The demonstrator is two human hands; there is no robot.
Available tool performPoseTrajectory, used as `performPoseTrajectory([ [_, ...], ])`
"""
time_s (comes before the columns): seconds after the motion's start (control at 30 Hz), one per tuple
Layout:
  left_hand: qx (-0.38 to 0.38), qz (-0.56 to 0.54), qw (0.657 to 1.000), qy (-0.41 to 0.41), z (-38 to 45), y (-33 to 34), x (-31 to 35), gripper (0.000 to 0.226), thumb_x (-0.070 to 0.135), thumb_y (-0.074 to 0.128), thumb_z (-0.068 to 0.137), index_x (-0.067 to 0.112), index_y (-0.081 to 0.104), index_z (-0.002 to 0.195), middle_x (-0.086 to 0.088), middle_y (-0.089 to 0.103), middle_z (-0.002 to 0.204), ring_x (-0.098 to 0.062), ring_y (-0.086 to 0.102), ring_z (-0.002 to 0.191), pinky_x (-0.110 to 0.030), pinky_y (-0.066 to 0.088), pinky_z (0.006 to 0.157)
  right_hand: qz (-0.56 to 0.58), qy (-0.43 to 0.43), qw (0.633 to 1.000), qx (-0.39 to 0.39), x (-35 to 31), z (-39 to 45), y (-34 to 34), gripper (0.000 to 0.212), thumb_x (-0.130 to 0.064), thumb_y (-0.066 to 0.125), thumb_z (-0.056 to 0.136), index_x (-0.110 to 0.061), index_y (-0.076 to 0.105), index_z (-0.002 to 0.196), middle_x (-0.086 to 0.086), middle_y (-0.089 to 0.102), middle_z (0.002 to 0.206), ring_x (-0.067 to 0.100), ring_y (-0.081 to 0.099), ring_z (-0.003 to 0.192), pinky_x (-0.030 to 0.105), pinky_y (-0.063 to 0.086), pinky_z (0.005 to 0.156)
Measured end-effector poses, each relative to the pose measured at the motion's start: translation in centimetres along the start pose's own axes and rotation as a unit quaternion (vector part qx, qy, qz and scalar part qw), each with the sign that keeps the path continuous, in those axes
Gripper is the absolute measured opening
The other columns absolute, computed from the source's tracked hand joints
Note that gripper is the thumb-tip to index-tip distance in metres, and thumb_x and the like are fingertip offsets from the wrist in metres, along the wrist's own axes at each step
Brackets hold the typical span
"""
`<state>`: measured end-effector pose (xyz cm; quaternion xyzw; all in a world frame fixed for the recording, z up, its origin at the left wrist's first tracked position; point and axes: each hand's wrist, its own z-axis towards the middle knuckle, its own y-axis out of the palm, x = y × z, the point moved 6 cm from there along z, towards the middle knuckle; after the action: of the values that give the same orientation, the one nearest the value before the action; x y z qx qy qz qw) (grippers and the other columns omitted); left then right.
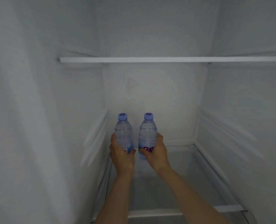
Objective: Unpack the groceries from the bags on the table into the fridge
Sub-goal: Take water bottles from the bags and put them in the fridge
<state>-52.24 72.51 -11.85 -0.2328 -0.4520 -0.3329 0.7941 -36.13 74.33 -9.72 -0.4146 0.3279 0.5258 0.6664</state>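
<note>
Two upright water bottles (124, 133), caps up, gripped separately by left hand (122, 155) and right hand (156, 152)

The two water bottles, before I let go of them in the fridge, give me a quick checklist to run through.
1. Left hand grips left bottle: ok.
2. Right hand grips right bottle: ok.
3. Both bottles upright, blue caps on: ok.
4. Bottle bases resting on the glass shelf: cannot tell, the hands hide them.
5. Headroom under the upper shelf: ok, caps sit well below it.
6. Gap between the bottles: ok, apart at the shoulders.
</note>
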Motion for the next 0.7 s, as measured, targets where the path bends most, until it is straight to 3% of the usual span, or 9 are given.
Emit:
performPoseTrajectory([
  [0.1,-0.002,0.0,1.0,0.003,1.4,0.2,-0.5,0.079,-0.008,0.078,0.06,0.012,0.047,0.13,0.002,0.06,0.113,-0.018,0.062,0.099,-0.031,0.054,0.079,-0.002,0.001,1.0,-0.014,0.5,1.6,1.0,0.063,-0.004,0.08,0.071,-0.021,0.042,0.119,0.002,0.057,0.11,0.014,0.056,0.096,-0.002,0.04,0.068],
  [0.27,-0.05,-0.025,0.998,0.002,3.0,1.2,-1.8,0.083,-0.004,0.078,0.071,0.016,0.038,0.141,0.025,0.05,0.118,0.017,0.052,0.104,-0.001,0.038,0.083,0.003,-0.004,0.999,-0.049,1.2,3.0,2.4,0.069,-0.001,0.078,0.073,-0.009,0.041,0.13,-0.001,0.053,0.112,0.011,0.053,0.1,-0.004,0.038,0.074],
  [0.33,-0.052,-0.025,0.998,-0.012,3.9,1.4,-2.2,0.066,0.008,0.077,0.071,0.019,0.047,0.128,0.016,0.06,0.109,0.001,0.062,0.1,-0.01,0.046,0.08,0.009,0.008,0.998,-0.065,1.4,3.6,3.1,0.064,-0.003,0.079,0.074,-0.017,0.042,0.124,-0.001,0.055,0.108,0.013,0.055,0.098,0.001,0.042,0.074],
  [0.4,-0.049,-0.019,0.999,-0.011,4.4,1.5,-2.2,0.055,0.02,0.073,0.067,0.011,0.052,0.117,-0.005,0.066,0.1,-0.026,0.066,0.094,-0.026,0.052,0.075,0.004,0.042,0.997,-0.069,2.1,4.1,3.8,0.061,-0.017,0.082,0.069,-0.028,0.043,0.113,0.005,0.059,0.106,0.022,0.06,0.096,0.019,0.05,0.074],
  [0.47,-0.047,-0.009,0.999,0.001,4.4,1.3,-2.2,0.066,0.009,0.078,0.068,0.006,0.049,0.127,-0.008,0.063,0.114,-0.023,0.064,0.103,-0.028,0.051,0.085,-0.008,0.062,0.995,-0.081,3.0,4.2,4.2,0.068,-0.034,0.08,0.064,-0.03,0.042,0.121,0.007,0.06,0.116,0.026,0.06,0.101,0.032,0.051,0.08],
  [0.57,-0.05,-0.002,0.999,0.012,3.8,1.0,-2.3,0.083,-0.004,0.08,0.069,0.005,0.038,0.14,-0.007,0.054,0.133,-0.017,0.056,0.118,-0.031,0.046,0.101,-0.06,0.043,0.993,-0.095,3.1,3.9,4.1,0.086,-0.029,0.077,0.075,-0.021,0.024,0.142,0.005,0.05,0.134,0.023,0.055,0.116,0.041,0.049,0.097],
  [0.63,-0.056,-0.001,0.998,-0.002,3.6,1.0,-2.8,0.086,-0.003,0.08,0.069,0.005,0.036,0.142,-0.009,0.053,0.135,-0.02,0.055,0.121,-0.035,0.045,0.103,-0.034,0.042,0.995,-0.083,2.6,3.6,3.9,0.077,-0.028,0.077,0.072,-0.025,0.032,0.135,0.008,0.053,0.128,0.024,0.057,0.112,0.044,0.051,0.095],
  [0.7,-0.055,-0.002,0.998,-0.022,3.8,1.1,-3.7,0.086,0.007,0.081,0.07,0.006,0.035,0.143,-0.012,0.054,0.133,-0.025,0.056,0.12,-0.04,0.047,0.102,-0.007,0.03,0.998,-0.064,2.2,3.5,3.7,0.062,-0.025,0.075,0.07,-0.039,0.038,0.118,0.007,0.058,0.116,0.02,0.061,0.103,0.04,0.054,0.089],
])
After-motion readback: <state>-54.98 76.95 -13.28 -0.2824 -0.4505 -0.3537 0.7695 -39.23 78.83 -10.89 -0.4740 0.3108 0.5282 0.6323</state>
